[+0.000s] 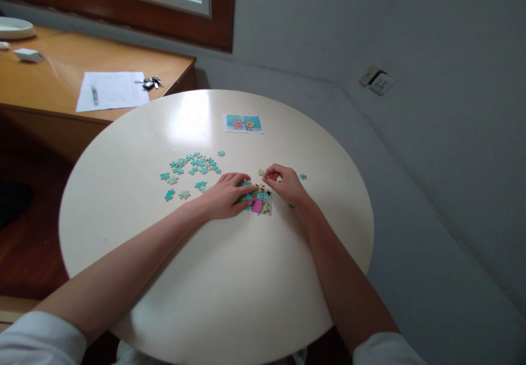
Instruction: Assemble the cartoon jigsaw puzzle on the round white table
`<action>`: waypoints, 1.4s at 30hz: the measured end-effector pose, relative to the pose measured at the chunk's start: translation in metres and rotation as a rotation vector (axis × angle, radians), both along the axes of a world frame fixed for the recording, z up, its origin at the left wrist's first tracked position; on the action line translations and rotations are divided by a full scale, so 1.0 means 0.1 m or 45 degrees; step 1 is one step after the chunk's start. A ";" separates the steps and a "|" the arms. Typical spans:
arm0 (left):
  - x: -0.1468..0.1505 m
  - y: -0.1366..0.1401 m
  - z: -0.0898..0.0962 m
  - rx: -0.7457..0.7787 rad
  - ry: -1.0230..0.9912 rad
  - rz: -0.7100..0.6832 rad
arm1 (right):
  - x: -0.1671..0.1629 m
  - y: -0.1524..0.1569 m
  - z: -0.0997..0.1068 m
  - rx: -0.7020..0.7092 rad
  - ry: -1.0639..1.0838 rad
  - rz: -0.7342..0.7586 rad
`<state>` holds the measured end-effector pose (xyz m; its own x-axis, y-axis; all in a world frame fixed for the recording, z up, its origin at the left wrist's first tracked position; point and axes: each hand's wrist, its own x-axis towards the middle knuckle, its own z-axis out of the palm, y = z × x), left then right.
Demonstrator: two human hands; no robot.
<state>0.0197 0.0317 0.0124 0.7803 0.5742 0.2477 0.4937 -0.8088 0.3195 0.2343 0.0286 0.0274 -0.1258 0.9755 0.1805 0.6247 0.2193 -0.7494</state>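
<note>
A partly assembled jigsaw puzzle (258, 206), pink, yellow and teal, lies on the round white table. My left hand (230, 195) rests over its left side with fingers spread, hiding part of it. My right hand (286, 184) is at the puzzle's upper right edge, thumb and fingertips pinched together; what they hold, if anything, is too small to make out. Just left of those fingertips lies a yellowish puzzle piece (261, 172). Another loose piece (303, 177), pinkish, is to the right of my right hand, and a teal piece (291, 206) shows partly below it.
Several loose teal and pale puzzle pieces (197, 163) are scattered left of my hands. A picture card (243, 124) with two cartoon figures lies farther back on the round table (213, 277). Behind it at left, a wooden desk (53, 85) holds paper (115, 88) and keys (151, 83).
</note>
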 end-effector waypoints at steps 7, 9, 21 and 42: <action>0.01 0.00 0.01 -0.019 -0.002 0.008 | 0.08 0.01 -0.06 0.064 -0.096 -0.125; 0.01 0.00 0.01 -0.029 0.002 0.013 | 0.09 0.02 -0.07 0.071 -0.105 -0.130; 0.02 0.03 0.04 -0.037 -0.005 -0.017 | 0.14 0.03 -0.05 0.109 -0.085 -0.255; 0.02 0.05 0.07 -0.063 -0.026 -0.019 | 0.40 0.04 0.03 0.212 -0.089 -0.514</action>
